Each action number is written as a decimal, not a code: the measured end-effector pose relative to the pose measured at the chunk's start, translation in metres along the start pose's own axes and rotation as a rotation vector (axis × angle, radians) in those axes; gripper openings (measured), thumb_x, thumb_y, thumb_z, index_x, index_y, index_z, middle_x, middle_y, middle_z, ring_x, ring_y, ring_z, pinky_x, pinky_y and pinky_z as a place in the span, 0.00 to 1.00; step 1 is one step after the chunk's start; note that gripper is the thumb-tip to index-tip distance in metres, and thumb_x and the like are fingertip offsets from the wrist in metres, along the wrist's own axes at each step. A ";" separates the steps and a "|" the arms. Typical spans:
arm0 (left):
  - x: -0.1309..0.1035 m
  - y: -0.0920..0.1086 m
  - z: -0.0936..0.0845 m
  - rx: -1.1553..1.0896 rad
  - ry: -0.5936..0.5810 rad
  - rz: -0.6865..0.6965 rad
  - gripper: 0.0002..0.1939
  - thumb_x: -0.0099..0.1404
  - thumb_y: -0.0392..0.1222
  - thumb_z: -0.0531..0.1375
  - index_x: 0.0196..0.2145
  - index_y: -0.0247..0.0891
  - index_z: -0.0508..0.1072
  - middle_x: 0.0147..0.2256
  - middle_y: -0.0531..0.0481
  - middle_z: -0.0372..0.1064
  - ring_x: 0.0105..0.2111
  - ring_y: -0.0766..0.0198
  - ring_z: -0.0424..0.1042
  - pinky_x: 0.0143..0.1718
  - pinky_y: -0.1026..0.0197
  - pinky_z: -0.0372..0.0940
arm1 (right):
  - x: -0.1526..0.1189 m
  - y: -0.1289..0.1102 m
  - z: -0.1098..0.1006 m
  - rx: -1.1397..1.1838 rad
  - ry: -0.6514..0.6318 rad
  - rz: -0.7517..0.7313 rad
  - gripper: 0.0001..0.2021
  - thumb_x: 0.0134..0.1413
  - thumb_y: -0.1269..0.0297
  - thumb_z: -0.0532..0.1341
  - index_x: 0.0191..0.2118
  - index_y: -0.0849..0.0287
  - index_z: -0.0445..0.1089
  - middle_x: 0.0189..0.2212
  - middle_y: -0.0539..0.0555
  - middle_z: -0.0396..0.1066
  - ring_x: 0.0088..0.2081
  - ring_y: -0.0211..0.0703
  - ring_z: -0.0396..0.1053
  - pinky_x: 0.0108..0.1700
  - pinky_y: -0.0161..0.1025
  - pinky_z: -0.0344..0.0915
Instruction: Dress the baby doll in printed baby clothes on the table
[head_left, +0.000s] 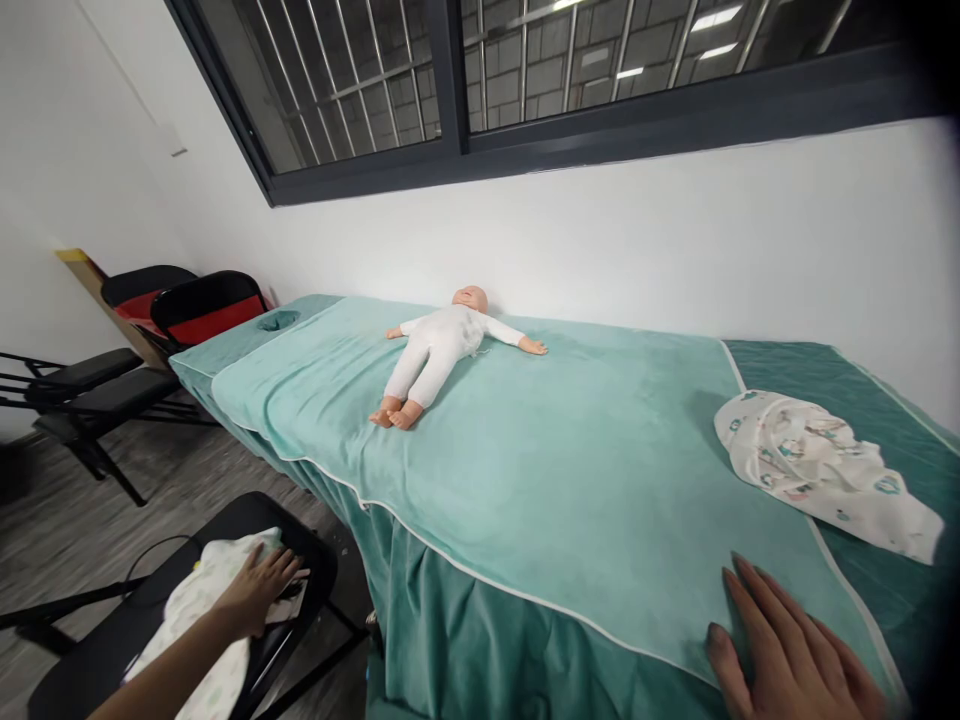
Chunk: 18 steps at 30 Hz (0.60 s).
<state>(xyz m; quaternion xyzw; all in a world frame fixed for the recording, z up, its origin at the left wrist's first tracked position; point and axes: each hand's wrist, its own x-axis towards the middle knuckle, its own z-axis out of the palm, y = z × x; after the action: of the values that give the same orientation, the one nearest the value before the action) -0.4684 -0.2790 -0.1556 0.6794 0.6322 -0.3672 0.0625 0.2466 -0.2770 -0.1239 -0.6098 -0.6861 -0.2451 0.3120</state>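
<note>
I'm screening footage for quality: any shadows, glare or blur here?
All in the head view: black shading at the right corners; bright light strips in the window; floor at left looks smeared; a soft shadow beside the cloth ahead of the right hand.

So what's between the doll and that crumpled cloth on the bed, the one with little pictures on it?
In the head view, just a stretch of light green sheet shows between the doll and the crumpled cloth.
</note>
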 end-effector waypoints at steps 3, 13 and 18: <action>-0.003 0.000 0.006 0.013 0.044 -0.004 0.48 0.49 0.47 0.66 0.66 0.40 0.58 0.66 0.32 0.52 0.67 0.39 0.49 0.66 0.34 0.34 | -0.001 0.000 -0.001 0.001 -0.014 0.010 0.31 0.63 0.57 0.54 0.69 0.55 0.52 0.60 0.58 0.65 0.53 0.61 0.70 0.52 0.56 0.63; -0.008 -0.007 0.013 -0.051 0.112 -0.106 0.51 0.42 0.40 0.70 0.65 0.40 0.61 0.67 0.32 0.50 0.67 0.37 0.48 0.65 0.33 0.33 | -0.007 0.002 0.001 0.025 -0.061 0.038 0.31 0.63 0.57 0.54 0.69 0.55 0.51 0.63 0.57 0.61 0.56 0.61 0.67 0.56 0.57 0.61; -0.004 -0.011 0.030 -0.077 0.133 -0.143 0.48 0.43 0.35 0.67 0.64 0.36 0.62 0.67 0.32 0.50 0.67 0.39 0.47 0.66 0.35 0.30 | -0.007 0.002 0.003 0.023 -0.055 0.042 0.31 0.63 0.57 0.54 0.69 0.55 0.52 0.63 0.57 0.61 0.57 0.60 0.67 0.55 0.57 0.61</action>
<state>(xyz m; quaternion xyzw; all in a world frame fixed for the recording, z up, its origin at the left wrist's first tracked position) -0.4902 -0.2968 -0.1707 0.6524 0.6956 -0.3004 0.0201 0.2488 -0.2794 -0.1308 -0.6270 -0.6842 -0.2136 0.3052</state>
